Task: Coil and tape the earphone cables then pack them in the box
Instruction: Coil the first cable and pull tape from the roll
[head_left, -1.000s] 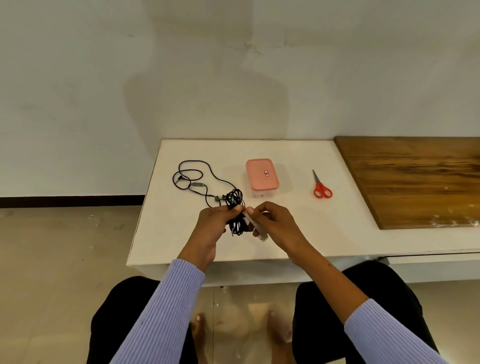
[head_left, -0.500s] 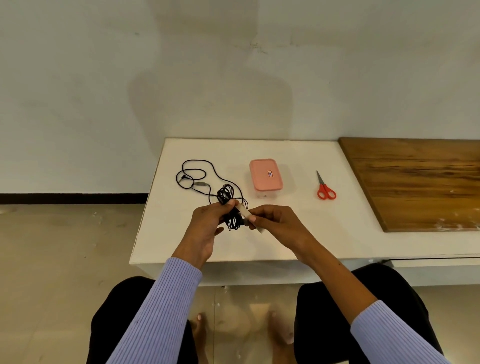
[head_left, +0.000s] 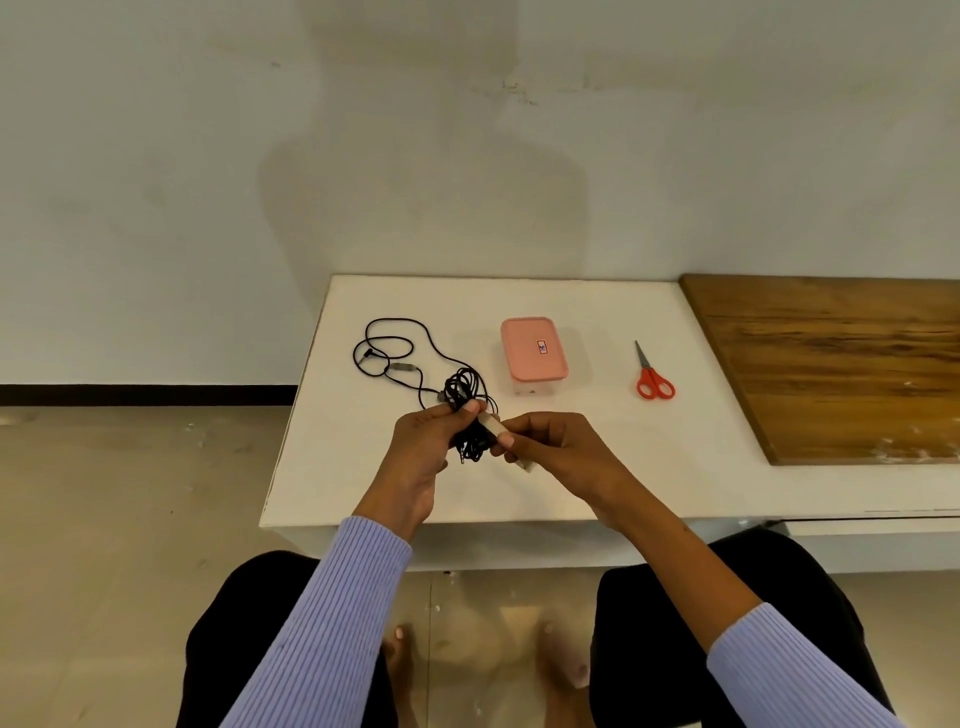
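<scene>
My left hand (head_left: 423, 449) pinches a coiled bundle of black earphone cable (head_left: 467, 397) above the white table (head_left: 363, 467). My right hand (head_left: 558, 447) holds a strip of pale tape (head_left: 493, 425) against the bundle's middle. A second black earphone cable (head_left: 387, 351) lies loose on the table at the back left. The pink-lidded box (head_left: 533, 349) stands shut behind my hands.
Red-handled scissors (head_left: 653, 379) lie to the right of the box. A brown wooden board (head_left: 841, 364) covers the table's right part. The wall runs along the table's far edge. My knees sit below the near edge.
The tape strip in my right hand has shifted up against the bundle. Both hands have stayed close together; the view has shifted slightly.
</scene>
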